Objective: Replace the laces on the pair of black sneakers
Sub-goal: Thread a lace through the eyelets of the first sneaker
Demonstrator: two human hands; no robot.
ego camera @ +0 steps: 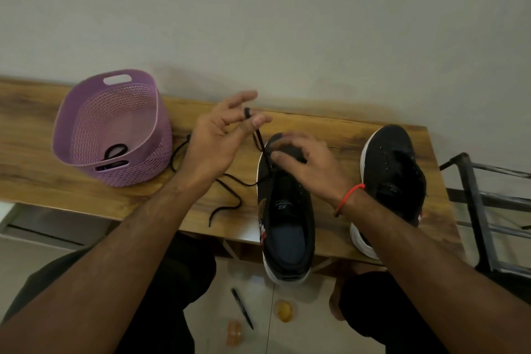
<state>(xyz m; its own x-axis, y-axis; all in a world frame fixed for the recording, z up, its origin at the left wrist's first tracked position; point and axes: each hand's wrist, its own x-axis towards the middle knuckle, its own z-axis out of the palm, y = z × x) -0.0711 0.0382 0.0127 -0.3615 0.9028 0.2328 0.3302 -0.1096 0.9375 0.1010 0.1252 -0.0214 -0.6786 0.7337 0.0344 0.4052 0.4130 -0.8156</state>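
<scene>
Two black sneakers with white soles stand on the wooden table. The left sneaker (287, 218) lies under my hands; the right sneaker (393, 175) stands apart, without a lace. My left hand (221, 138) is raised above the table and pinches the tip of a black lace (230, 198) between thumb and finger. That lace runs down to the left sneaker's front eyelets, and its other end trails loose over the table. My right hand (307, 161), fingers spread, rests on the toe of the left sneaker.
A purple perforated basket (138, 158) stands at the table's left, with another black lace (115, 152) coiled inside. A dark metal rack (488, 210) stands to the right of the table. On the floor below lie a pen (242, 308) and small orange objects.
</scene>
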